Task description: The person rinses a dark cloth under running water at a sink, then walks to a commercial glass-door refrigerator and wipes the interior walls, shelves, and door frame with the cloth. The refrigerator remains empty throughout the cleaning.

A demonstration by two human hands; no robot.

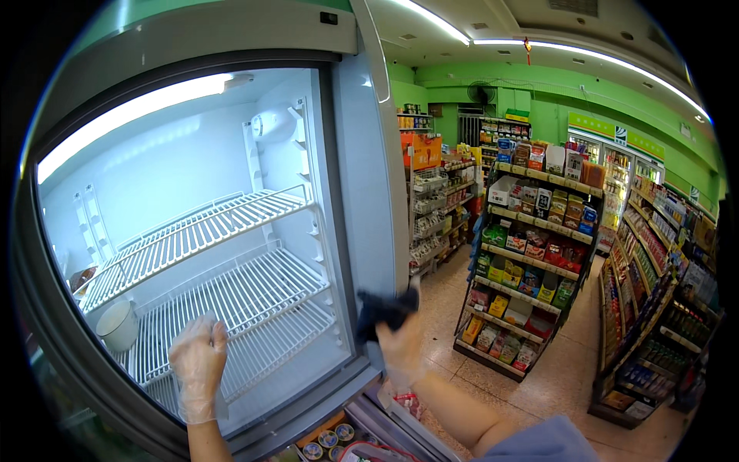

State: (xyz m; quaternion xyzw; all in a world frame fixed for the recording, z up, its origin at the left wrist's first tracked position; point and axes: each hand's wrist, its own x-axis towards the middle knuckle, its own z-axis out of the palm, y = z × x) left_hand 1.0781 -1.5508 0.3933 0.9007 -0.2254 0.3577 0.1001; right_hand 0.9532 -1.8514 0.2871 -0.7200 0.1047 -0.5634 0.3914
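My left hand (198, 360), in a clear plastic glove, is closed in front of the lower wire shelves of an upright fridge (372, 192). Its curled fingers hide whatever may be inside them. To the right, my gloved right hand (402, 350) is closed on a dark cloth (385, 309), blurred by motion, at the fridge's right side frame. White wire shelves (196, 231) span the lit interior. A white round container (118, 326) stands at the left on a lower shelf, with a brownish item (80, 280) partly visible above it.
Below the fridge opening, several round lidded tubs (328, 439) and packages lie in a lower compartment. A tiered snack rack (523, 269) stands on the tiled floor (439, 323) to the right. Farther right is a long stocked shelf (654, 308); other shelving (431, 208) stands behind.
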